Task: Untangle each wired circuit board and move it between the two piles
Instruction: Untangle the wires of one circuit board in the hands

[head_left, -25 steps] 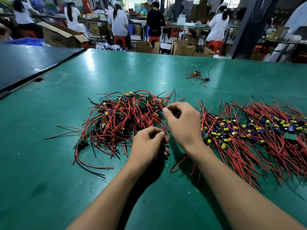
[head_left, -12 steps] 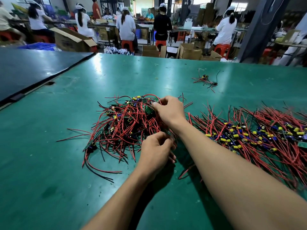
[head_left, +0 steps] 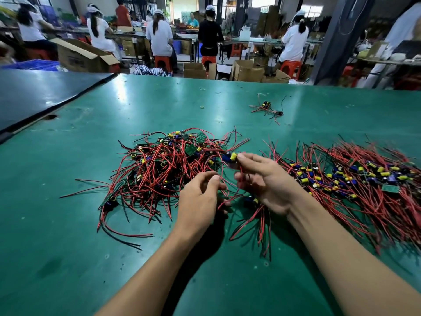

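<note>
The right hand (head_left: 262, 179) pinches a small circuit board (head_left: 230, 157) at its fingertips. The left hand (head_left: 200, 197), just beside it, pinches some red wires (head_left: 227, 201). This looks like the pulling-free step. Next, the wires must slip out of the messy pile (head_left: 164, 165) past the left hand. Then the board can go to the tidy pile (head_left: 364, 179) past the right hand, on the green worktop (head_left: 68, 247).
</note>
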A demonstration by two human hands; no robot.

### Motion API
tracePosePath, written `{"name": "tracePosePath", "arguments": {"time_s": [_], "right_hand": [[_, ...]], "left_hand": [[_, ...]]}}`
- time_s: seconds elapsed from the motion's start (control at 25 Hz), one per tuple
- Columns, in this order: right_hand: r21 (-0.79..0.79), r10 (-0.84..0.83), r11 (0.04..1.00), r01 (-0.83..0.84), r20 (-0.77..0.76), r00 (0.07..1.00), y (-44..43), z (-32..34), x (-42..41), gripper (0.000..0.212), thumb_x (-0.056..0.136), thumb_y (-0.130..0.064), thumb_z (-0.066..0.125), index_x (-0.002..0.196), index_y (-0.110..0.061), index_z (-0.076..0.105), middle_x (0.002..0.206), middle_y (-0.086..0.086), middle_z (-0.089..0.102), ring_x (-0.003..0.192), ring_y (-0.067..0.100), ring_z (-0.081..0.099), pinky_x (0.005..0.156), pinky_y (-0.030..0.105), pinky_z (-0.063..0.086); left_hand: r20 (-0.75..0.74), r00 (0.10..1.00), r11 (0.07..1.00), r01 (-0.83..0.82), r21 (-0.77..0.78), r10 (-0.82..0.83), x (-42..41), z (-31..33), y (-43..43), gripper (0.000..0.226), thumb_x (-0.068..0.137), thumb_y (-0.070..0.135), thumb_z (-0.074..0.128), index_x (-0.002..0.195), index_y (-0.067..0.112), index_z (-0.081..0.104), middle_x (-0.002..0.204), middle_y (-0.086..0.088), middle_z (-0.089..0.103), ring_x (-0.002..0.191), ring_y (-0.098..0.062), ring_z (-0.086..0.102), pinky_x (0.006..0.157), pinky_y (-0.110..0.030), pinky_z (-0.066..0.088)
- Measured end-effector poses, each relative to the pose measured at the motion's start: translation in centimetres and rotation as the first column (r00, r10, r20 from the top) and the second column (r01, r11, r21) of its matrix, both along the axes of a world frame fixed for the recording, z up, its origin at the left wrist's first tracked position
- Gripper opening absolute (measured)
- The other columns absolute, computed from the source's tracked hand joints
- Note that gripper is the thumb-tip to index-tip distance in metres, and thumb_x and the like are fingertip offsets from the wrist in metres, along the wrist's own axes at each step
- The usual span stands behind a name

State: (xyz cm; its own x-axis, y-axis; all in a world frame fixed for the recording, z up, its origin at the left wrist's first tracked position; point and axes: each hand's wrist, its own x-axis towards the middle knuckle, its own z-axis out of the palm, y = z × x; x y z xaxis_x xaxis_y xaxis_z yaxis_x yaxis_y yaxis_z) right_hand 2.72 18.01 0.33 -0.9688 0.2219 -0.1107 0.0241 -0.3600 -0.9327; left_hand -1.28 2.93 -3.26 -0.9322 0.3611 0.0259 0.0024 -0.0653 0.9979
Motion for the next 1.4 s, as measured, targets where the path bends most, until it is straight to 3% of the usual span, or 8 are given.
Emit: {"name": "tracePosePath", "arguments": {"time_s": [0.16,0.32,0.52,0.72,0.8,1.0,1.24,1.4], "right_hand": [[-0.196,0.134,0.973,-0.125,0.038,0.99,0.0,-1.1,2.4,0.016,0.083,-0.021,0.068,0.094,-0.012,0.076,0.086,0.003,0.071,0.059,0.007,0.063,0.05,0.018,0.053],[-0.256,0.167,0.953,-0.16,0.007,0.986,-0.2,-1.5,2.8,0.015,0.084,-0.01,0.07,0.099,-0.007,0.072,0.095,0.012,0.073,0.066,0.017,0.072,0.055,0.024,0.059],[-0.127,0.222,0.967,-0.22,0.005,0.975,-0.4,-2.6,3.0,0.025,0.075,-0.016,0.08,0.097,-0.009,0.072,0.093,0.011,0.071,0.08,0.019,0.071,0.072,0.03,0.06],[0.026,0.086,0.996,-0.086,0.007,0.996,-0.3,-2.5,2.8,0.026,0.078,-0.04,0.08,0.077,-0.019,0.066,0.074,0.003,0.057,0.062,0.014,0.058,0.05,0.023,0.049],[0.064,0.037,0.997,-0.037,-0.002,0.999,-0.2,-2.3,2.7,0.034,0.073,-0.047,0.082,0.079,-0.02,0.062,0.072,0.001,0.051,0.056,0.012,0.05,0.045,0.021,0.039],[0.124,0.177,0.976,-0.18,0.04,0.983,-0.9,-2.2,3.4,0.048,0.079,-0.046,0.083,0.107,-0.009,0.073,0.088,0.022,0.067,0.061,0.027,0.062,0.059,0.035,0.055],[-0.026,0.042,0.999,-0.043,-0.054,0.998,-0.6,-1.8,3.3,0.02,0.074,-0.023,0.085,0.09,-0.018,0.074,0.076,0.007,0.065,0.055,0.018,0.062,0.05,0.031,0.057],[0.097,-0.056,0.993,0.069,-0.127,0.99,-0.4,-2.1,2.9,0.019,0.069,-0.019,0.083,0.081,-0.018,0.069,0.073,-0.001,0.062,0.057,0.01,0.057,0.05,0.022,0.051]], "left_hand": [[-0.183,0.982,0.999,0.043,-0.029,-0.048,0.5,0.4,0.2,0.016,0.1,0.019,0.053,0.101,0.018,0.069,0.075,0.006,0.069,0.053,-0.004,0.053,0.054,-0.021,0.042],[-0.128,0.982,0.986,0.15,0.076,-0.14,1.6,1.0,-0.1,0.027,0.099,0.024,0.049,0.093,0.007,0.069,0.072,-0.013,0.062,0.06,-0.019,0.054,0.052,-0.026,0.044],[-0.261,0.964,0.999,0.047,0.018,-0.041,1.9,1.6,0.0,0.024,0.097,0.021,0.058,0.084,0.004,0.068,0.08,-0.021,0.066,0.07,-0.029,0.062,0.067,-0.047,0.052],[-0.297,0.955,0.998,0.028,0.049,-0.012,2.0,1.8,-0.2,0.028,0.101,0.024,0.05,0.088,0.007,0.068,0.084,-0.01,0.07,0.08,-0.026,0.063,0.071,-0.034,0.05],[-0.268,0.96,0.991,0.107,0.075,-0.083,1.7,2.0,-0.5,0.024,0.1,0.02,0.052,0.089,0.01,0.071,0.083,-0.006,0.073,0.078,-0.018,0.067,0.07,-0.028,0.053],[0.053,0.877,0.878,0.479,-0.007,-0.478,2.1,1.3,-0.4,0.025,0.096,0.02,0.058,0.083,0.004,0.072,0.07,-0.013,0.071,0.053,-0.025,0.062,0.057,-0.032,0.049],[0.237,0.799,0.825,0.485,0.29,-0.553,2.1,1.3,-0.2,0.015,0.088,0.022,0.064,0.091,0.008,0.07,0.086,-0.021,0.07,0.06,-0.025,0.067,0.054,-0.028,0.056],[0.263,0.827,0.859,0.429,0.278,-0.498,2.4,1.2,0.0,0.019,0.084,0.017,0.067,0.093,0.003,0.059,0.092,-0.025,0.071,0.07,-0.029,0.072,0.063,-0.033,0.059]]}}
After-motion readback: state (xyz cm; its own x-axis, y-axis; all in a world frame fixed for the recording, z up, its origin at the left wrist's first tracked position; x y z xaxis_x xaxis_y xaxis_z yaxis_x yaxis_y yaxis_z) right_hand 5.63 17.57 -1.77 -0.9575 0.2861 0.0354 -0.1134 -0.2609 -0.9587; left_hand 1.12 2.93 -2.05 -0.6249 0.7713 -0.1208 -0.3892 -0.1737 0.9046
